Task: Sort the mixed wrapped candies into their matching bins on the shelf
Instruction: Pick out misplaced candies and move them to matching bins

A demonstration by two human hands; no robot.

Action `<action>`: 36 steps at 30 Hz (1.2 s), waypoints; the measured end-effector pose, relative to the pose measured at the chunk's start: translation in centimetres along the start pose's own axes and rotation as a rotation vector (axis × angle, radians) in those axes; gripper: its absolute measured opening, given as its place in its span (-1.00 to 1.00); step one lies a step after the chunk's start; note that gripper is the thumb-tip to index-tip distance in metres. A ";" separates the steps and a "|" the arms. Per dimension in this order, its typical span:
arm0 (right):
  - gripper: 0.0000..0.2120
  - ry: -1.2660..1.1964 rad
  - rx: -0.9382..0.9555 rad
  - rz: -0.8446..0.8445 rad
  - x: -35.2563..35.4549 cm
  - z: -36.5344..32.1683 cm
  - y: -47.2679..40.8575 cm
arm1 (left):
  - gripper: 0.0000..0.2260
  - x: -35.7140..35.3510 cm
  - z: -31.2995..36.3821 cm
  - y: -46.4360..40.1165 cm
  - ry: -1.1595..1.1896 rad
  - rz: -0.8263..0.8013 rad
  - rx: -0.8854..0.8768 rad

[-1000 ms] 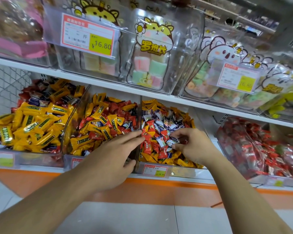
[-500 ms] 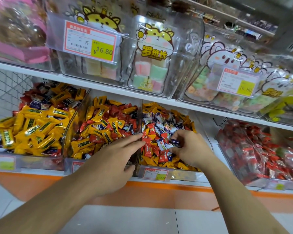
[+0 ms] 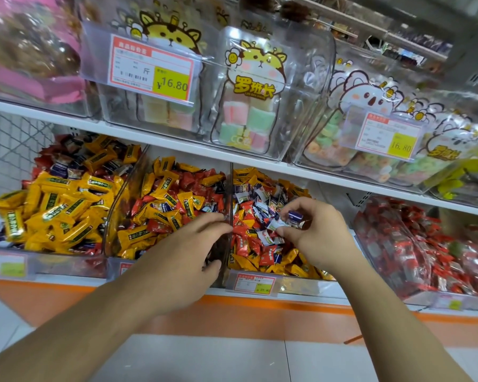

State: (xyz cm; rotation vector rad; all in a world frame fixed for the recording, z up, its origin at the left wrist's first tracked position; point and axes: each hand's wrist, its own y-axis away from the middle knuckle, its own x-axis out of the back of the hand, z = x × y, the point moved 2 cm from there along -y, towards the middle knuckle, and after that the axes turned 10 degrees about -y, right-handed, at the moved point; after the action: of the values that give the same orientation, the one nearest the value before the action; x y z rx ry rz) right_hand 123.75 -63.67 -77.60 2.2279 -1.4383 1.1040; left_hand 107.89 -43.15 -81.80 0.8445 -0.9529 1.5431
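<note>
A small purple candy (image 3: 295, 216) sits in the right hand (image 3: 313, 230), pinched between the thumb and the curled fingers. More white and purple wrappers look bunched under the same fingers, but how many is hard to tell. The hand is just above the third bin (image 3: 276, 282), which holds a mix of red, yellow, white and purple candies.

The left hand (image 3: 182, 252) is at the clear wall between the third bin and the second bin (image 3: 116, 244). Its fingers are mostly straight and reach toward the red candies right by the wall. The grip is loose and it holds nothing that can be seen.

The second bin is full of yellow and red candies with a few dark ones. The far left bin (image 3: 9, 267) is mostly yellow, with some purple ones at the back. To the right is a bin of red candies (image 3: 425, 300). Bags of soft sweets (image 3: 249, 106) stand on the shelf above.

What could go wrong? The purple candy is only held at the fingertips, so it could slip and fall back into the pile, where it would be hard to find again. If the right hand holds too many at once, some may drop on the way. The two arms are close, so they could bump. The purple one could also land in the wrong bin, since every bin is mixed.
</note>
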 end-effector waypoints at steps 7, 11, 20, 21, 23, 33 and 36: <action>-0.82 -0.151 0.183 -0.113 -4.6 -6.3 0.8 | -0.54 3.3 -2.1 0.1 0.015 0.108 0.143; -0.72 -0.097 0.227 -0.234 -7.6 -8.1 0.4 | -0.54 4.5 -3.7 0.7 -0.020 0.146 0.248; -0.65 -0.119 0.131 -0.078 -2.7 -2.7 -0.1 | -0.50 3.2 -2.7 0.4 0.007 0.050 0.082; -0.65 -0.104 0.102 -0.047 -2.0 -1.8 -0.3 | -0.48 2.7 -2.2 0.3 0.010 0.027 0.050; -0.62 -0.047 0.054 -0.015 -1.1 0.0 -0.5 | -0.45 1.8 -1.3 0.2 0.009 -0.013 -0.004; -0.61 0.176 0.081 -0.203 -3.4 2.8 -1.3 | -0.42 -0.7 0.0 -0.1 -0.026 -0.048 -0.060; -0.75 0.172 0.081 -0.193 -3.7 2.8 -1.3 | -0.40 -0.7 0.1 0.0 -0.009 -0.065 -0.051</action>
State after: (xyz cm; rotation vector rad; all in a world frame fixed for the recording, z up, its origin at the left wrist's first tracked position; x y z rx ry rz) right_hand 125.34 -62.25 -81.94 2.2087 -1.1041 1.2713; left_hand 107.99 -43.49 -82.38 0.8391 -0.9590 1.4544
